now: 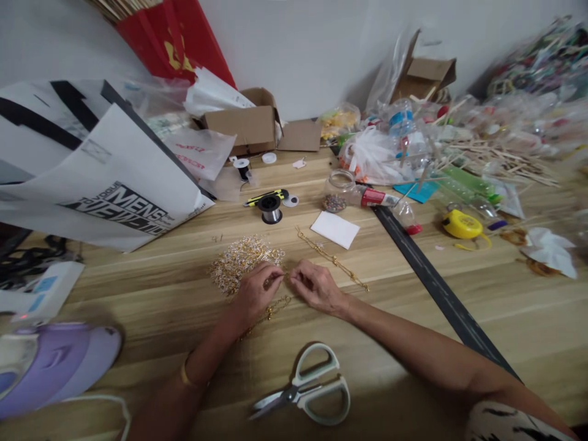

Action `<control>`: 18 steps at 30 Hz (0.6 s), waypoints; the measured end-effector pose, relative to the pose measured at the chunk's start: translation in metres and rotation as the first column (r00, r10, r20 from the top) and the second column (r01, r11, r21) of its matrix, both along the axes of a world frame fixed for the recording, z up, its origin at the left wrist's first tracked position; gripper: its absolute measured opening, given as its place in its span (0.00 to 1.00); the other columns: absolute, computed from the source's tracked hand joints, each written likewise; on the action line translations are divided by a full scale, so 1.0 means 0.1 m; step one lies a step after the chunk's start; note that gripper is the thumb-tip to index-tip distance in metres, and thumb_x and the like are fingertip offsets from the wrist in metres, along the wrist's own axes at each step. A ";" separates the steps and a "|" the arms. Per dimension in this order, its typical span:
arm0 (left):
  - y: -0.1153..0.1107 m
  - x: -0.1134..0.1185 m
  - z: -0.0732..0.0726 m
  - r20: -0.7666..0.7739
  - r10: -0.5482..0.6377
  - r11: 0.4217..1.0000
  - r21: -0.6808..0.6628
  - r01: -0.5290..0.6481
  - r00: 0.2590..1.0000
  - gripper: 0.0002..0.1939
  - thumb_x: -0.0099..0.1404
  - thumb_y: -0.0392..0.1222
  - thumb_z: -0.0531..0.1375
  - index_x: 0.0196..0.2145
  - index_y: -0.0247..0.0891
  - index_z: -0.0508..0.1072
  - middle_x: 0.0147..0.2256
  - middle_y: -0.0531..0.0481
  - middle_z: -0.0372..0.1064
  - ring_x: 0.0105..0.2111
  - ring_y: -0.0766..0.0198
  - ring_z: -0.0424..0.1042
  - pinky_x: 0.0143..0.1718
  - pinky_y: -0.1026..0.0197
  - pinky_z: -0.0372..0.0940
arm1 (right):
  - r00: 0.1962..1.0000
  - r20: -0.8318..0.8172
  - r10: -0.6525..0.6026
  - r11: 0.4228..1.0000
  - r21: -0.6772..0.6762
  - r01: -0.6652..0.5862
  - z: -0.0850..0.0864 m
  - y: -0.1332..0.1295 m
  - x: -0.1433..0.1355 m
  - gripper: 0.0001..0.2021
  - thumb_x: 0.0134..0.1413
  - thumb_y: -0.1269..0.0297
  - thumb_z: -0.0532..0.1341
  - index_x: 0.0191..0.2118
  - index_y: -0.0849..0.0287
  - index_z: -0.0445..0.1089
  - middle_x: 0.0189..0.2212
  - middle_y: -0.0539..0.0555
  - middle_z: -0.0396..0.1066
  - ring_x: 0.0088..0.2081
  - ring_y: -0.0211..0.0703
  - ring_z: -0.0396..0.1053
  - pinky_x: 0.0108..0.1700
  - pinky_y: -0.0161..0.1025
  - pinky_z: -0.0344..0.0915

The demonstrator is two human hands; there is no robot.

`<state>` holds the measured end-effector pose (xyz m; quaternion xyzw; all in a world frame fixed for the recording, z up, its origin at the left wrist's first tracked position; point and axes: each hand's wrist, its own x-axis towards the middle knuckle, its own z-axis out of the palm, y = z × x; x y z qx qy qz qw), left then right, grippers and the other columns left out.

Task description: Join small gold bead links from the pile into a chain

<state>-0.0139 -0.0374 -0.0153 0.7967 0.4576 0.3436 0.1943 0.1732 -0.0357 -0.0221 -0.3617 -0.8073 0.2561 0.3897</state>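
My left hand [255, 290] and my right hand [315, 285] meet fingertip to fingertip over the wooden table [413, 343], both pinching a thin gold chain [337, 262]. The chain runs up and to the right of my right hand and trails down under my left hand. A heap of small gold and clear beaded pieces [239, 260] lies just above my left hand. Pale green scissors [309, 388] lie shut near the table's front edge, between my forearms.
A black wire spool [271, 208], a bead jar [337, 190], a white pad [335, 229] and a yellow tape measure [462, 225] lie behind the hands. A white shopping bag [110, 184] covers the left. Cardboard boxes [250, 125] and wooden sticks [496, 156] crowd the back.
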 end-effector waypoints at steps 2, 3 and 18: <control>0.00 0.00 0.00 0.008 -0.003 1.000 0.008 0.003 1.000 0.03 0.61 0.35 0.56 0.31 0.37 0.70 0.30 0.49 0.69 0.31 0.65 0.68 0.35 0.63 0.62 | 1.000 0.006 0.004 1.000 -0.004 -0.004 0.00 -0.01 0.00 0.04 0.56 0.69 0.54 0.32 0.60 0.63 0.24 0.49 0.62 0.23 0.34 0.57 0.26 0.32 0.54; 0.00 0.01 0.00 0.010 -0.007 1.000 -0.001 0.007 1.000 0.03 0.61 0.35 0.56 0.31 0.37 0.70 0.30 0.49 0.70 0.31 0.65 0.68 0.35 0.63 0.63 | 1.000 0.008 0.006 1.000 -0.006 -0.006 0.00 -0.01 0.00 0.04 0.56 0.69 0.54 0.32 0.60 0.63 0.24 0.49 0.61 0.23 0.34 0.57 0.26 0.32 0.54; 0.05 0.04 0.18 0.460 0.299 0.782 -0.620 0.061 0.836 0.07 0.47 0.39 0.66 0.24 0.34 0.73 0.21 0.53 0.70 0.23 0.68 0.68 0.28 0.66 0.63 | 0.999 -0.028 0.023 0.999 0.031 -0.022 -0.02 -0.02 0.02 0.03 0.56 0.69 0.54 0.32 0.60 0.63 0.25 0.50 0.62 0.24 0.34 0.58 0.27 0.32 0.56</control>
